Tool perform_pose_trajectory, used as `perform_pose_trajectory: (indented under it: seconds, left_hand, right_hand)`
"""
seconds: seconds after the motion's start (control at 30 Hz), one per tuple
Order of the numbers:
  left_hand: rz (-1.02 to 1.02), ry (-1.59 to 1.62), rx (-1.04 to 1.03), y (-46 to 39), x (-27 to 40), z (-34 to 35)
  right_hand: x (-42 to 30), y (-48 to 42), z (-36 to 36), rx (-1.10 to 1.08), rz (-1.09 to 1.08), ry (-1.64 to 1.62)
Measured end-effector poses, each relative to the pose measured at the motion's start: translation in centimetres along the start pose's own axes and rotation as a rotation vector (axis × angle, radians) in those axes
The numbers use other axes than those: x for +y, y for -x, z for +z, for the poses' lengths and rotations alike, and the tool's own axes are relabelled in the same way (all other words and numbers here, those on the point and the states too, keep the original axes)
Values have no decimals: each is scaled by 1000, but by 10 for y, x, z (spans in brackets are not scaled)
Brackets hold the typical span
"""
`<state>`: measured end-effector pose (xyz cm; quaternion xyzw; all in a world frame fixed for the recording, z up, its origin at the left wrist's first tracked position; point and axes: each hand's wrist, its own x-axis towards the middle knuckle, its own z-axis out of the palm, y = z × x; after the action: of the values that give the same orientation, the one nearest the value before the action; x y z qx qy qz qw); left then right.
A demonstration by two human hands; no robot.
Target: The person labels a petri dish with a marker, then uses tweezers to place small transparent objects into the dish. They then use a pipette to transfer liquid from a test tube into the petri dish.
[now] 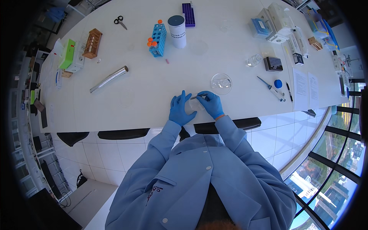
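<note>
My right hand [211, 104], in a blue glove, grips slim metal tweezers [196, 97] whose tips point left. Below the tips, a clear, see-through dish or sheet [195, 106] lies on the white table between my hands; its exact shape is hard to make out. My left hand [180, 108], also gloved in blue, rests at its left side with fingers spread, thumb towards it; whether it touches is not clear. Just beyond my right hand, a round glass petri dish [221, 83] holds crumpled, shiny pieces.
A foil roll [109, 79] and scissors [120, 22] lie left. Farther back stand a blue tube rack [158, 40], a white canister [177, 33] and a purple rack [188, 15]. A glass bottle [254, 60], a micropipette [270, 87], a blue cap [278, 83] and papers [300, 89] are right.
</note>
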<state>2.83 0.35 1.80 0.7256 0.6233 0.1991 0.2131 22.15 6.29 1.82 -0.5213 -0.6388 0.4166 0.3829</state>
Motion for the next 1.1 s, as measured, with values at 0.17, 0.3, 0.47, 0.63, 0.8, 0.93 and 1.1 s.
perform_pose_trajectory:
  seconds: [0.17,0.3,0.47,0.63,0.8,0.93,1.1]
  left_hand:
    - [-5,3,-9,0,1,-1]
    - [-13,6,-16,0,2,-1]
    - [-12,24,40,1,-1,5]
    - [-20,27,55,1,-3,8]
    - [-57,42,28,-1,-2,8]
    - [-50,38,23,0,-2,8]
    - [-71,33,14,1,-3,9]
  right_hand:
    - [1,1,0,-26,16,37]
    - [3,1,0,-43,34,41]
    - [-3,3,-3,14,115,-95]
    - [-5,18,-17,-31,189,-124]
    - [-3,31,-19,-34,228,-84]
    - [3,33,-11,4,175,-84]
    - [-1,31,-11,-27,225,-63]
